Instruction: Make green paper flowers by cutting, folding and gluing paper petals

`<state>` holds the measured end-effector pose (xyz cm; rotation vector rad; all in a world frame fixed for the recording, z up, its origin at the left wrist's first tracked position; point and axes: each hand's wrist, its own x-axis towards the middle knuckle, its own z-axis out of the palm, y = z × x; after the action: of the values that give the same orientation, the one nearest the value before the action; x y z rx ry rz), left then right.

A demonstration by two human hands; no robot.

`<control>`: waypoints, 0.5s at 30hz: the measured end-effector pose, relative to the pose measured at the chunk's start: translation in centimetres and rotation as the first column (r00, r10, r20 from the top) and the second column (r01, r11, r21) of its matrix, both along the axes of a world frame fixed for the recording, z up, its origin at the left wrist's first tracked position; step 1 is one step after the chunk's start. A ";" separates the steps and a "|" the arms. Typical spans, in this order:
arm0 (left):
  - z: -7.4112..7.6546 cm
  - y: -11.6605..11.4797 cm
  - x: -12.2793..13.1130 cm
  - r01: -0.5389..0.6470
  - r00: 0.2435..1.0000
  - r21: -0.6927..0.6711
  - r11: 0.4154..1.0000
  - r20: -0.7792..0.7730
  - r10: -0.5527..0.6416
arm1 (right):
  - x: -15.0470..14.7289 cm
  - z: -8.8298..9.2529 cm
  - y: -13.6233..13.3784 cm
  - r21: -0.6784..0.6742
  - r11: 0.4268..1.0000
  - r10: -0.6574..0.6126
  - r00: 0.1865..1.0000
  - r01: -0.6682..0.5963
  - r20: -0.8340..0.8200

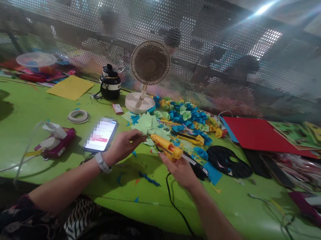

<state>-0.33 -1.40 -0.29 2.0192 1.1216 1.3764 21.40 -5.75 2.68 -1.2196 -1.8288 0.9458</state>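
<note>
My right hand grips a yellow and orange glue gun with its nozzle pointing left; a black cord runs from it over the table edge. My left hand, with a white watch at the wrist, pinches a pale green paper piece just in front of the nozzle. Both hands hover above the bright green table. A pile of folded blue, yellow and green paper pieces lies just beyond the hands.
A phone with a lit screen lies left of my left hand. Also on the table: a tape roll, a small fan, a black jug, red paper, a black cut-out. People sit behind a perforated screen.
</note>
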 end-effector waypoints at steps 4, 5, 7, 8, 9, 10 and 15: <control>-0.3 0.2 0.0 0.004 0.999 -0.021 1.000 0.032 -0.004 | 0.0 -0.3 0.1 0.011 1.000 -0.011 1.000 0.011 -0.008; -0.3 0.3 0.0 0.023 0.998 -0.048 0.999 0.063 -0.020 | 0.1 -0.4 0.1 0.012 1.000 -0.022 1.000 0.023 -0.020; -0.3 0.3 0.0 0.066 0.990 -0.110 0.992 0.128 -0.051 | 0.4 -0.5 0.1 0.002 0.997 -0.076 0.994 0.077 -0.072; -0.3 0.3 0.0 0.085 0.986 -0.137 0.987 0.154 -0.063 | 0.7 -0.4 0.0 -0.001 0.993 -0.118 0.987 0.118 -0.110; -0.2 0.3 0.0 0.100 0.983 -0.157 0.983 0.168 -0.073 | 1.0 -0.2 0.0 0.001 0.986 -0.162 0.975 0.164 -0.150; -0.1 0.3 0.0 0.112 0.981 -0.169 0.979 0.175 -0.082 | 1.4 0.2 -0.2 0.011 0.978 -0.203 0.962 0.208 -0.184; -0.1 0.3 0.0 0.127 0.978 -0.171 0.977 0.186 -0.095 | 4.6 2.4 -0.7 0.135 0.910 -0.364 0.911 0.392 -0.196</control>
<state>-0.30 -1.14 -0.41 1.7653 1.0012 1.3168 25.99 -6.41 5.09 -1.2852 -1.4375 0.6347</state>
